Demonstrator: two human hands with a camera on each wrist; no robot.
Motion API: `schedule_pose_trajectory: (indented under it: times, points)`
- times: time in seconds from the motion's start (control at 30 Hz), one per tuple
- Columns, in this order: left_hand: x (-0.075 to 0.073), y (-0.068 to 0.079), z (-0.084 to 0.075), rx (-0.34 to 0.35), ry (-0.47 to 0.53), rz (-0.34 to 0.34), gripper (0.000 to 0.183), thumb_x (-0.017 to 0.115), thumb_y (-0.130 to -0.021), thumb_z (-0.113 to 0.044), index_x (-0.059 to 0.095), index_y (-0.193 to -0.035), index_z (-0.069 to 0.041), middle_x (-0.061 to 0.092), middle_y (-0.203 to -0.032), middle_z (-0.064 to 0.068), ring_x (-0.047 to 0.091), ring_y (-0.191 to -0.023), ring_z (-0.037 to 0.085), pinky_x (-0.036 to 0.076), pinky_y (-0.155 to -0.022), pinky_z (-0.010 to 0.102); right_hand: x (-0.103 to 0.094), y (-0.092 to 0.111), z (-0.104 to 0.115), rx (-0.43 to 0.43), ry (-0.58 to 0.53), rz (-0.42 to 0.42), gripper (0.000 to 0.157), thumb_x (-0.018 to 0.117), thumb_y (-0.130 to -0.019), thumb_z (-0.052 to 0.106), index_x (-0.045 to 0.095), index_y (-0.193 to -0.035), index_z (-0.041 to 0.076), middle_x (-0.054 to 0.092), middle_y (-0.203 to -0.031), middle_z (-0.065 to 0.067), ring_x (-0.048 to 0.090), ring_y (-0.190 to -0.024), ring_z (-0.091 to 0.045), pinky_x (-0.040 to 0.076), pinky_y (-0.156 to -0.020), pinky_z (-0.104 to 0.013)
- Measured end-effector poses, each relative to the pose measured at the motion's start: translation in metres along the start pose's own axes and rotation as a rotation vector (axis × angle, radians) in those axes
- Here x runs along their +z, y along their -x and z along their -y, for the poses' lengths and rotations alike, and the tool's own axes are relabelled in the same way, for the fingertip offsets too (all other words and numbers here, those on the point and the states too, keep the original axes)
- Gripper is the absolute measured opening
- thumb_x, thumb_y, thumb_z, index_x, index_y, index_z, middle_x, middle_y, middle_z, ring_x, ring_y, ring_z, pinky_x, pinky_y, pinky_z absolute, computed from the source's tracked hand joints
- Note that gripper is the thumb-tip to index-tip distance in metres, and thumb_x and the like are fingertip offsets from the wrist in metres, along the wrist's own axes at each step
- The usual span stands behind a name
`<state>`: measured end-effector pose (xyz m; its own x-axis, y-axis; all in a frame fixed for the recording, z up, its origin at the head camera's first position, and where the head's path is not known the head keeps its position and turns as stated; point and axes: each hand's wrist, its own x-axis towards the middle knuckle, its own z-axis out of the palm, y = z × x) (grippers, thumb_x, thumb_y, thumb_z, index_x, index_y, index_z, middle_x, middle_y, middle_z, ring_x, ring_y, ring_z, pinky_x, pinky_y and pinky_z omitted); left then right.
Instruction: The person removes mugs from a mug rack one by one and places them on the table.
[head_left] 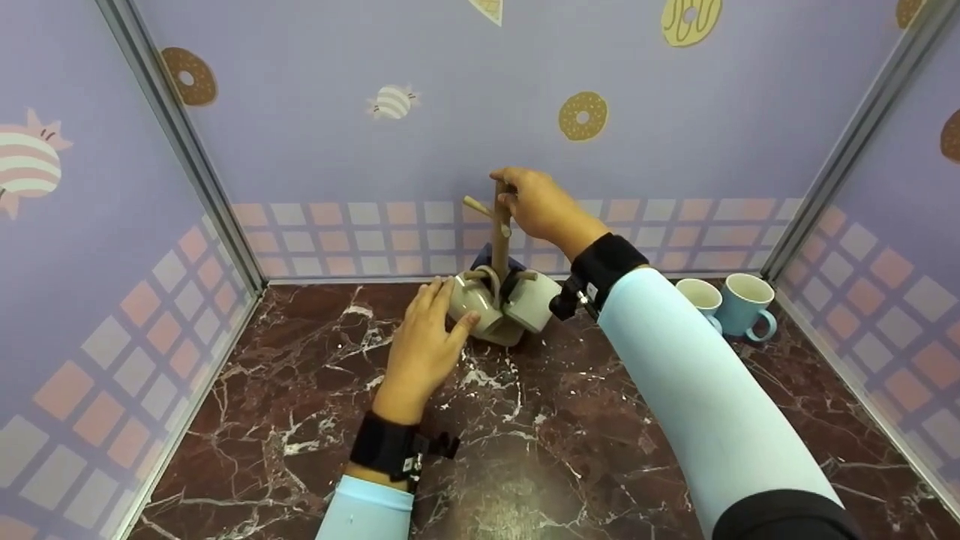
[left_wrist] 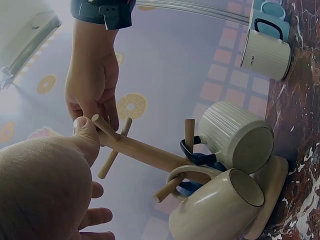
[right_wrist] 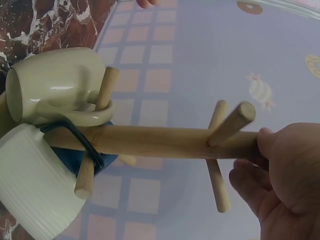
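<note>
A wooden mug tree (head_left: 501,251) stands near the back wall, its upper pegs bare in the wrist views. My right hand (head_left: 541,202) grips the top of its post, thumb and fingers around the wood. On the lower pegs hang a glossy cream mug (head_left: 474,304) and a white ribbed mug with a dark blue handle (right_wrist: 37,182). Something dark blue (right_wrist: 70,157) shows behind the post, mostly hidden. My left hand (head_left: 429,337) is beside the cream mug, overlapping its left edge in the head view. Its fingers (left_wrist: 95,216) are extended and spread, with nothing held.
Two light blue mugs (head_left: 746,307) stand at the back right. A white mug with a dark handle (left_wrist: 266,54) stands by them, hidden behind my right arm in the head view. Patterned panels (head_left: 337,150) enclose the dark marble-look tabletop (head_left: 300,420) at back and sides.
</note>
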<state>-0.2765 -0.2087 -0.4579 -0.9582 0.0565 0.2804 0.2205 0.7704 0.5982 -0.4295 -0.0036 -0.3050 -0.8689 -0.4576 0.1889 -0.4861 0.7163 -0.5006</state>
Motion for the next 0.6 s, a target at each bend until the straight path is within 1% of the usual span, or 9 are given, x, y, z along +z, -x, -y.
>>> schedule_pose_trajectory:
  times: [0.1, 0.23, 0.37, 0.5, 0.6]
  points:
    - [0.0009, 0.0003, -0.0010, 0.008, 0.006, -0.009, 0.082, 0.056, -0.115, -0.060, 0.036, -0.178, -0.013, 0.026, -0.189, 0.017, 0.026, -0.174, 0.047, 0.032, -0.133, 0.080, 0.0020, -0.0008, 0.0006, 0.002, -0.009, -0.027, 0.048, 0.050, -0.120, 0.005, 0.052, -0.168, 0.006, 0.070, -0.150, -0.023, 0.072, -0.134, -0.036, 0.061, -0.110, -0.046]
    - [0.0024, 0.0011, -0.0027, 0.008, 0.003, -0.004, 0.083, 0.055, -0.115, -0.062, 0.036, -0.178, -0.012, 0.026, -0.188, 0.018, 0.026, -0.174, 0.047, 0.031, -0.134, 0.080, 0.0024, 0.0004, 0.0000, 0.012, -0.011, -0.055, 0.044, 0.052, -0.120, 0.004, 0.058, -0.163, 0.005, 0.071, -0.149, -0.023, 0.072, -0.135, -0.037, 0.062, -0.112, -0.046]
    - [0.0035, 0.0014, -0.0049, 0.008, 0.008, 0.013, 0.084, 0.054, -0.115, -0.063, 0.036, -0.178, -0.012, 0.026, -0.189, 0.018, 0.025, -0.175, 0.046, 0.030, -0.136, 0.078, 0.0017, 0.0016, -0.0016, 0.028, -0.007, -0.064, 0.041, 0.053, -0.119, 0.003, 0.061, -0.160, 0.004, 0.072, -0.147, -0.022, 0.072, -0.135, -0.036, 0.063, -0.111, -0.045]
    - [0.0031, 0.0011, -0.0064, 0.020, 0.009, 0.011, 0.082, 0.057, -0.115, -0.060, 0.035, -0.179, -0.014, 0.027, -0.188, 0.019, 0.025, -0.175, 0.046, 0.029, -0.137, 0.076, 0.0009, 0.0011, -0.0019, 0.038, -0.005, -0.083, 0.040, 0.054, -0.119, 0.003, 0.064, -0.157, 0.004, 0.074, -0.147, -0.021, 0.075, -0.133, -0.035, 0.065, -0.109, -0.044]
    - [0.0028, 0.0012, -0.0061, 0.021, 0.003, 0.010, 0.082, 0.056, -0.114, -0.061, 0.032, -0.180, -0.017, 0.027, -0.188, 0.018, 0.024, -0.175, 0.045, 0.029, -0.137, 0.076, 0.0010, 0.0012, 0.0002, 0.053, -0.003, -0.084, 0.039, 0.056, -0.119, 0.007, 0.065, -0.157, 0.005, 0.075, -0.145, -0.019, 0.076, -0.131, -0.033, 0.066, -0.108, -0.043]
